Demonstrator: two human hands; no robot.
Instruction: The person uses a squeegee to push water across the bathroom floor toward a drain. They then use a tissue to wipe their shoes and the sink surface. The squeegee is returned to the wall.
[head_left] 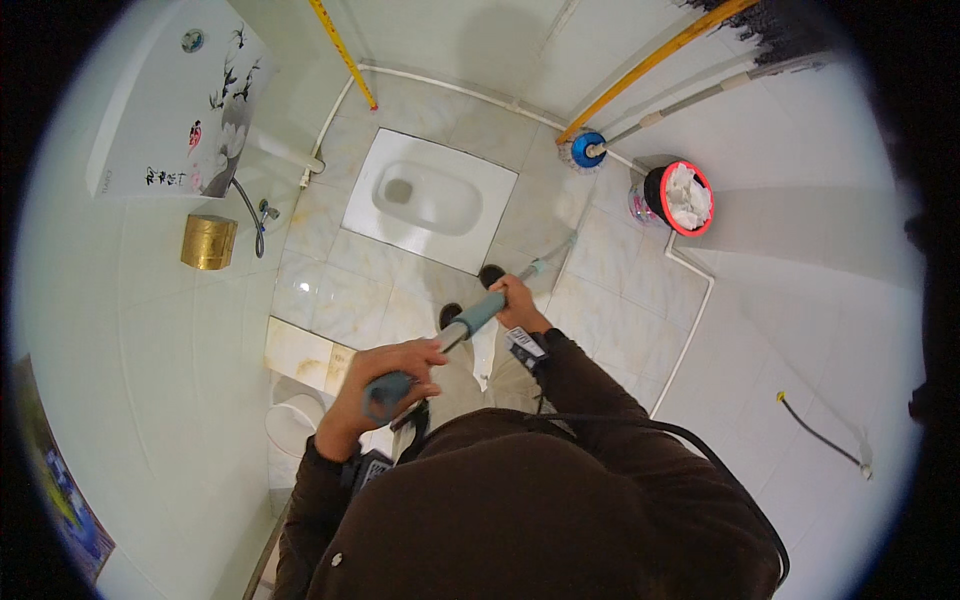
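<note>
A long pole point(455, 335) with grey-green grips runs slantwise in front of my body, its upper end near me and its lower end out over the floor. Around the grip at its top, my left hand point(385, 378) is closed. Farther down the shaft, my right hand point(518, 303) is closed just past the second grip. The pole's far end is blurred near a tile edge, so what kind of tool it is cannot be made out. Beyond the hands, a white squat toilet point(500, 200) is set in the tiled floor.
A bin with a red rim point(711, 205) holds crumpled white paper at the right. Next to it, a blue round brush head point(588, 150) on a pole and a yellow pole point(650, 70) lean against the wall. A gold paper holder point(209, 242) is on the left wall.
</note>
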